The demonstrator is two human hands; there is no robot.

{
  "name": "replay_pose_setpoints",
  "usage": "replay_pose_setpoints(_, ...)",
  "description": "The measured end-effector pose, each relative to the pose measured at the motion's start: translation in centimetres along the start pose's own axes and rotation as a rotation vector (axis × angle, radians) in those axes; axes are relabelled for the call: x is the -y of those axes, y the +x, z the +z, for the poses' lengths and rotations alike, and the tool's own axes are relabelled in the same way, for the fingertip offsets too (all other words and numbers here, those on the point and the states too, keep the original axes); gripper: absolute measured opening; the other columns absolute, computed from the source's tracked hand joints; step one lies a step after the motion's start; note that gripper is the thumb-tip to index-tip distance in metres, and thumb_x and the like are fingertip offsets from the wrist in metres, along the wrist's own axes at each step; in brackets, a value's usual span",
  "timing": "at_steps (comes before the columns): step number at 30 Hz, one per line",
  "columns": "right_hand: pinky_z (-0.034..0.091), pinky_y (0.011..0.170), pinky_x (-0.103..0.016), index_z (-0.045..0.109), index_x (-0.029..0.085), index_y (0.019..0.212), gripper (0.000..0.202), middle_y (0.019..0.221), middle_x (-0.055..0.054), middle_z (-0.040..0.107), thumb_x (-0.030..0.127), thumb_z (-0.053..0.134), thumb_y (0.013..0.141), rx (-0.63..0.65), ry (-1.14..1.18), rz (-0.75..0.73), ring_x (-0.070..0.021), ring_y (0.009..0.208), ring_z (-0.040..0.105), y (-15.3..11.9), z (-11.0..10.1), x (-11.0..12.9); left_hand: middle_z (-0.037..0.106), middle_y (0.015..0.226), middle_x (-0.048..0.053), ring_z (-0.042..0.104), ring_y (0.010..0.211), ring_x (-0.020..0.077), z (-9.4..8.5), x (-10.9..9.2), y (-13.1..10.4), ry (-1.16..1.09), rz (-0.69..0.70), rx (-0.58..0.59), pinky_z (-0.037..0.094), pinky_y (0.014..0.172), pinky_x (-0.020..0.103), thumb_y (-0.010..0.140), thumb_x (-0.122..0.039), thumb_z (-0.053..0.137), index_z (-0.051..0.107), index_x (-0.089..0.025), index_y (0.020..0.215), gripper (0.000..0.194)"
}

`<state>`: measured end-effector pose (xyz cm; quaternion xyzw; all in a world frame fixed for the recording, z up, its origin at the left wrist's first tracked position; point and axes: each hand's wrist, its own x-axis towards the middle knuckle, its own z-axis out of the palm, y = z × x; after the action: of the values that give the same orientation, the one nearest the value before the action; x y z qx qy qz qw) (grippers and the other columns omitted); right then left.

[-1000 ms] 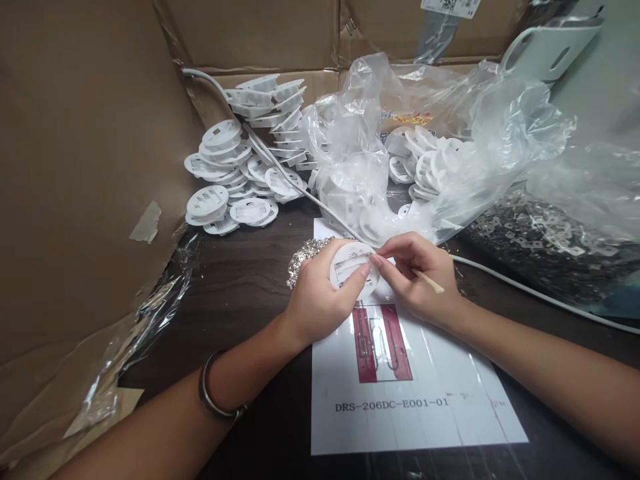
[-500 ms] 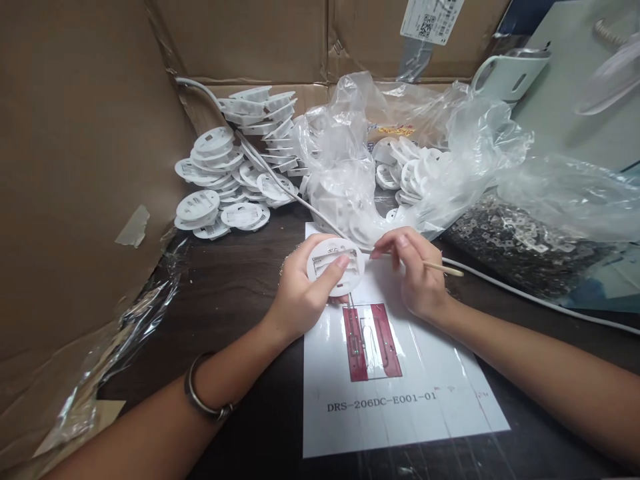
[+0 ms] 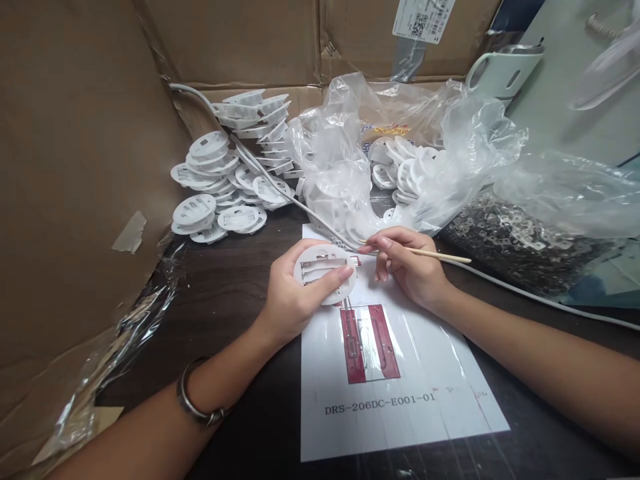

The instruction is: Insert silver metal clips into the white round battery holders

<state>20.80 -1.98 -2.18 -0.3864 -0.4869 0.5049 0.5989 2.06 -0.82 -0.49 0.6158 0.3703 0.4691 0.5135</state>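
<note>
My left hand [image 3: 295,287] grips a round white plastic battery holder [image 3: 320,257], its thumb lying across the slotted face where small metal springs show. To the right, my right hand [image 3: 407,263] is closed around a thin wooden stick [image 3: 440,255]. The stick's tip points left, a little apart from the holder's edge. Under both hands lies a white printed sheet [image 3: 400,423] with a red and white diagram and the text DRS-206DC-E001-01.
Stacks of similar white holders [image 3: 240,220] stand at the back left. A clear plastic bag [image 3: 345,173] holds more of them, and another bag contains small metal plates [image 3: 510,240]. A white cable [image 3: 275,181] crosses the table; cardboard walls [image 3: 85,133] surround the left and back.
The stick has swung in my right hand, so its tip now points left toward the holder. My left hand and the holder have shifted slightly left and down in view.
</note>
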Motion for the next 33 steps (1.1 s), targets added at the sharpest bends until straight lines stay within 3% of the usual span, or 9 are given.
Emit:
replay_pose_setpoints(5,0.048,0.038,-0.023,0.066,0.02,0.08,0.019,0.077,0.0,0.074,0.031,0.078,0.069,0.114,0.273,0.253,-0.0067,0.035,0.051,0.58,-0.36,0.43,0.067,0.073,0.001,0.063,0.063,0.0143,0.03,-0.01,0.1,0.052,-0.001,-0.021,0.055,0.057,0.026,0.071,-0.028,0.077,0.063,-0.018,0.084,0.021)
replay_pose_setpoints(8,0.045,0.037,-0.02,0.071,0.019,0.074,0.014,0.073,0.0,0.072,0.029,0.079,0.069,0.214,0.33,0.266,-0.0035,0.034,0.046,0.57,-0.31,0.39,0.066,0.072,0.0,0.063,0.063,0.0142,0.06,0.0,0.11,0.074,0.002,-0.019,0.055,0.058,0.026,0.071,-0.027,0.077,0.063,-0.018,0.084,0.021)
replay_pose_setpoints(15,0.04,0.036,-0.017,0.076,0.02,0.075,0.014,0.051,0.003,0.058,0.029,0.083,0.066,0.223,0.272,0.255,-0.0025,0.036,0.04,0.42,-0.07,0.03,0.066,0.073,0.0,0.062,0.063,0.0132,0.1,-0.01,0.12,0.152,0.057,-0.007,0.052,0.056,0.023,0.07,-0.027,0.077,0.065,-0.018,0.085,0.021)
replay_pose_setpoints(19,0.041,0.036,-0.017,0.077,0.02,0.076,0.012,0.057,0.001,0.061,0.028,0.081,0.068,0.229,0.241,0.242,-0.0032,0.038,0.043,0.36,-0.03,0.08,0.066,0.072,-0.001,0.061,0.063,0.0119,0.07,-0.03,0.07,0.17,0.082,-0.015,0.05,0.057,0.021,0.07,-0.025,0.077,0.064,-0.018,0.085,0.021)
replay_pose_setpoints(24,0.043,0.038,-0.017,0.077,0.021,0.081,0.011,0.094,-0.005,0.07,0.029,0.077,0.074,0.242,0.141,0.179,-0.0022,0.042,0.048,0.22,-0.23,-0.22,0.07,0.077,0.001,0.066,0.068,0.0145,-0.01,-0.03,0.01,0.138,0.065,-0.006,0.053,0.058,0.023,0.071,-0.025,0.077,0.066,-0.018,0.087,0.02)
replay_pose_setpoints(26,0.044,0.039,-0.017,0.077,0.022,0.089,0.015,0.075,-0.002,0.069,0.031,0.074,0.077,0.268,0.103,0.175,-0.0039,0.04,0.047,0.13,-0.34,-0.33,0.071,0.077,0.001,0.067,0.068,0.015,-0.01,-0.04,0.05,0.133,0.061,-0.006,0.054,0.058,0.023,0.071,-0.026,0.076,0.067,-0.018,0.087,0.019)
replay_pose_setpoints(29,0.044,0.038,-0.018,0.076,0.02,0.093,0.018,0.047,0.003,0.056,0.031,0.072,0.08,0.292,0.071,0.164,-0.006,0.036,0.045,-0.01,-0.34,-0.34,0.071,0.072,0.0,0.065,0.061,0.0143,0.05,-0.08,0.14,0.125,0.064,-0.015,0.054,0.054,0.023,0.07,-0.028,0.077,0.067,-0.018,0.083,0.019)
replay_pose_setpoints(33,0.043,0.035,-0.018,0.076,0.02,0.09,0.016,0.048,0.003,0.059,0.032,0.073,0.079,0.256,0.054,0.157,-0.0054,0.033,0.044,-0.2,-0.1,-0.23,0.068,0.066,-0.001,0.063,0.057,0.0123,0.11,-0.09,0.18,0.114,0.074,-0.035,0.052,0.052,0.022,0.07,-0.027,0.078,0.066,-0.018,0.079,0.017)
